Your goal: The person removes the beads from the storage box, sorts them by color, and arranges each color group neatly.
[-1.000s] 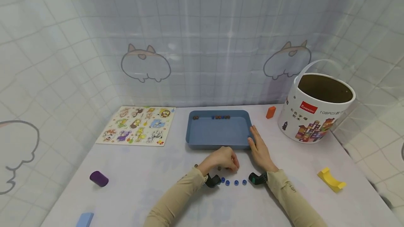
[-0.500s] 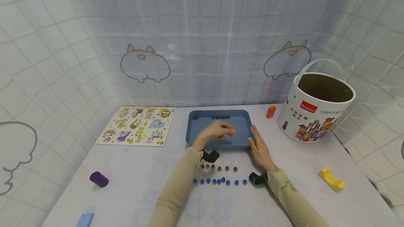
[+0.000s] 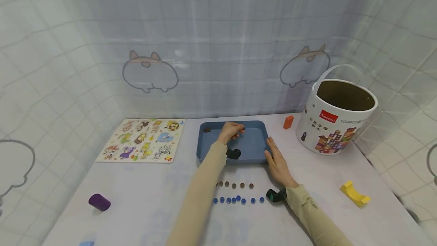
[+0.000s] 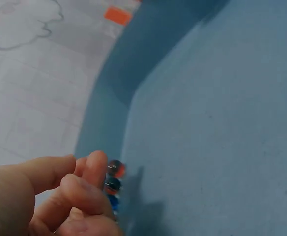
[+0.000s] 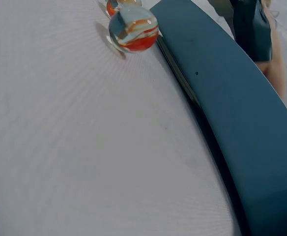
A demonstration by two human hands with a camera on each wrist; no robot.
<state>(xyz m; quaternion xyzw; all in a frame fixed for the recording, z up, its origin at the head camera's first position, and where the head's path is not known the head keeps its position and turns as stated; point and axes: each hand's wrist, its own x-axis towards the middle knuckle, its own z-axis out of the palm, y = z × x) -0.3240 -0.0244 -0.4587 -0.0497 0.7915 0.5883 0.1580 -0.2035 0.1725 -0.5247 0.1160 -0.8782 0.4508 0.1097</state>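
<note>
My left hand (image 3: 230,130) reaches over the blue tray (image 3: 254,145), fingers bent and fingertips close to its far wall. In the left wrist view, several glass marbles (image 4: 116,168) sit in a row along that wall, right beside the fingertips; I cannot tell whether a marble is hidden between the fingers. More brownish marbles (image 3: 206,130) lie in the tray's far left corner. My right hand (image 3: 278,165) rests with straight fingers against the tray's right edge. On the table before the tray are a row of brownish marbles (image 3: 233,186) and a row of blue marbles (image 3: 243,201).
An animal puzzle board (image 3: 140,141) lies to the left. A white bucket (image 3: 332,128) and an orange block (image 3: 288,122) stand to the right. A yellow arch block (image 3: 355,194), a purple cylinder (image 3: 99,202) and a light blue block (image 3: 87,243) lie nearer the front.
My left hand has moved from the brownish marbles on the table, across the tray, to its far wall. The right hand stays at the tray's edge. The head view has shifted slightly.
</note>
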